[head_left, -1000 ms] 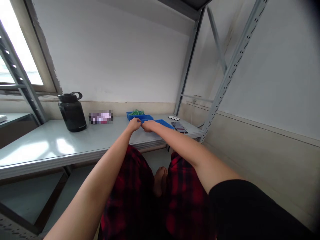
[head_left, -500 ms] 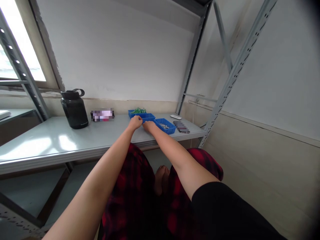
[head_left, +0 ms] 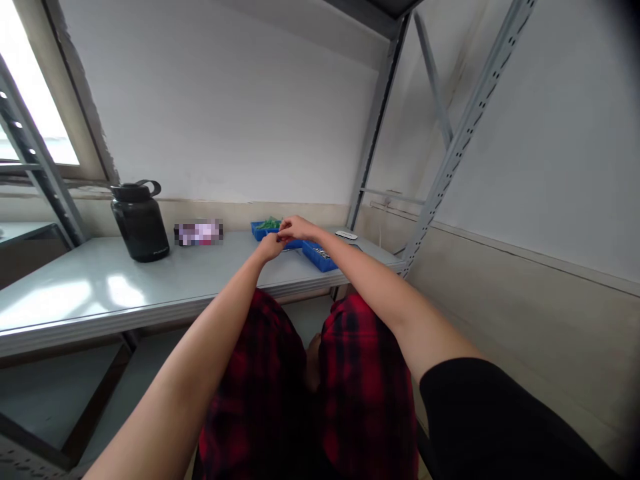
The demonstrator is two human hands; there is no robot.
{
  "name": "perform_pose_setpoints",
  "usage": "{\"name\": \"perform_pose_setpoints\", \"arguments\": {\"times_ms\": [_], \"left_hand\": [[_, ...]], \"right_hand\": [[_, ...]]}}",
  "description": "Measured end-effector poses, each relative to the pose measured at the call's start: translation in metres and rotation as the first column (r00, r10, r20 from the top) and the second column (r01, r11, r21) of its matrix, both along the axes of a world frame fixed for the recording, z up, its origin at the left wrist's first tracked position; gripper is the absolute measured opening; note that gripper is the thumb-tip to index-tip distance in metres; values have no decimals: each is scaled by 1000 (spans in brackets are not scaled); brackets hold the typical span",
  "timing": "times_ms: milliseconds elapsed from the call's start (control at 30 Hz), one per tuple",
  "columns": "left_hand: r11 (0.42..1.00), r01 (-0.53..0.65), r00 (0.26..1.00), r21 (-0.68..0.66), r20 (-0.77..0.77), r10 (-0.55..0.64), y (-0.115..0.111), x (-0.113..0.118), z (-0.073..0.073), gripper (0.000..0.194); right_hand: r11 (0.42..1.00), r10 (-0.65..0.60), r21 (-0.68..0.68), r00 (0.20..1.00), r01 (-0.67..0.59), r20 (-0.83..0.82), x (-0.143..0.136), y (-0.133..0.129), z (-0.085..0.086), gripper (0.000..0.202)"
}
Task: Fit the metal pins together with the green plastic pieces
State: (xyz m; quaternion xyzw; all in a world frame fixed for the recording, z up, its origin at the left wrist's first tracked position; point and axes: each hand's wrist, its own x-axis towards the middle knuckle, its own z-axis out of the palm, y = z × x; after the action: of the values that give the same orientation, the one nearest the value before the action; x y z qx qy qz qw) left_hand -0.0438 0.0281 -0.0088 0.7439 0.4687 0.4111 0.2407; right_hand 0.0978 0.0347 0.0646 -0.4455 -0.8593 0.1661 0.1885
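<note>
At far left, a bright window (head_left: 37, 100) behind a slotted metal post; next, a dark bottle (head_left: 140, 227) with a loop on its lid stands upright on a pale, glossy tabletop (head_left: 210, 270); to its right on the same top lies a small item (head_left: 199, 232) blurred into pixels.

Near the middle, by the wall, sits a blue tray (head_left: 259, 234) holding green pieces (head_left: 271, 223); just in front of it, the person's left hand (head_left: 271, 247) has its fingers drawn in; a second blue tray (head_left: 296, 245) shows only in part behind the hands; the right hand (head_left: 299, 229), arched from the right, brings its bent fingertips to meet the left's; whether either grips anything cannot be told.

Close beside, partly covered by the right forearm, is a third blue tray (head_left: 315, 258) with small silvery pieces (head_left: 323, 252); beyond that forearm lies a flat white object (head_left: 347, 235); at right rises a perforated rack post (head_left: 445, 177).
</note>
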Motion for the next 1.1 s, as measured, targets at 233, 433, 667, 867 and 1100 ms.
{"name": "perform_pose_setpoints", "arguments": {"times_ms": [233, 433, 667, 867, 1100], "left_hand": [[998, -55, 990, 10, -129, 56, -6, 2, 6, 21], [999, 4, 995, -54, -97, -9, -8, 2, 8, 22], [999, 27, 996, -42, -79, -30, -5, 4, 6, 22], [998, 22, 997, -56, -76, -26, -4, 1, 4, 20], [997, 37, 994, -69, -97, -44, -5, -1, 4, 20]], "right_hand": [[978, -72, -201, 993, 52, -96, 30, -7, -11, 5], [970, -168, -165, 982, 180, 85, 54, -17, -9, 15], [990, -101, -72, 964, 122, 247, 53, -15, -14, 16], [993, -87, 110, 886, 41, 455, 45, -15, -15, 21], [993, -95, 112, 858, 44, 505, 44, -20, -15, 23]]}}
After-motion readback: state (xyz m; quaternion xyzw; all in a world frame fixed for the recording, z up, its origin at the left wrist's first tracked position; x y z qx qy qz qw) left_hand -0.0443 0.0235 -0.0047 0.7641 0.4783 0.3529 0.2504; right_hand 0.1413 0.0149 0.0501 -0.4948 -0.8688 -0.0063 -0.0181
